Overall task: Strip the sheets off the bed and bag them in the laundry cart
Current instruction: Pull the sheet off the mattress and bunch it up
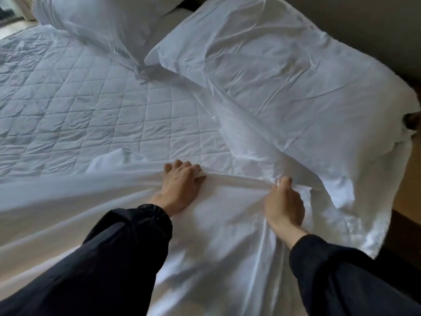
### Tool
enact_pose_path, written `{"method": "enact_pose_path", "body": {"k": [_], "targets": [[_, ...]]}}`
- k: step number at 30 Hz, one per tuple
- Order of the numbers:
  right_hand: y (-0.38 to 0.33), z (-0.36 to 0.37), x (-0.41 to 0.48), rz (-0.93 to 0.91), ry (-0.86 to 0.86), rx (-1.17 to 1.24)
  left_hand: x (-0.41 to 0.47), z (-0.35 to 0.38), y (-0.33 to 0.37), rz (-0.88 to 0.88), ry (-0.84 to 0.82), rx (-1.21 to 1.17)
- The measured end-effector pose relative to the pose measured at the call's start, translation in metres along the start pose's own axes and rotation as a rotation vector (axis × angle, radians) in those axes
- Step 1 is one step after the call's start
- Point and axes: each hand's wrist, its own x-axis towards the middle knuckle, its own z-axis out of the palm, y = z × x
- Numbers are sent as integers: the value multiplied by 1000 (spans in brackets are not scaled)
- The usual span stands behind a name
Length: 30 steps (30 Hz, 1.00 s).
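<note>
A white sheet (75,201) lies bunched across the near part of the bed, its folded edge running between my hands. My left hand (180,181) grips that edge at the middle, fingers curled over the fold. My right hand (283,201) is closed on the same edge farther right, where the fabric gathers into creases. Behind the edge the quilted mattress pad (79,99) lies bare. The sheet also runs up under the right pillow (284,71). No laundry cart is in view.
A second white pillow (102,21) lies at the far left of the head end. A dark headboard or wall (364,26) runs along the top right. Wooden floor (407,195) shows past the bed's right side.
</note>
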Motion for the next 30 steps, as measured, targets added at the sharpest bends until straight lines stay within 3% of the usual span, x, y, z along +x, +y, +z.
{"method": "enact_pose_path", "body": {"k": [4,8,10,13,15,18,24,27,30], "targets": [[2,17,0,-18,-254,-186,0,16,-4,2,-28,-17],[-24,17,5,-230,-200,-305,-3,5,-9,-29,-30,-94],[-40,21,4,-390,-221,-274,-10,-5,-14,-60,-42,-92],[-70,34,-1,-594,-381,-177,-22,-24,-46,-169,-21,-6],[-87,41,-4,-670,-372,-131,-31,-34,-78,-260,-20,84],[-98,42,-1,-686,-292,-86,-43,-43,-107,-297,-15,99],[-97,13,33,-756,-159,-358,-29,-41,-75,-256,64,32],[-92,18,31,-696,-193,-492,-27,-35,-64,-171,29,39],[-90,37,12,-689,-281,-506,-37,-39,-68,-216,6,43]]}}
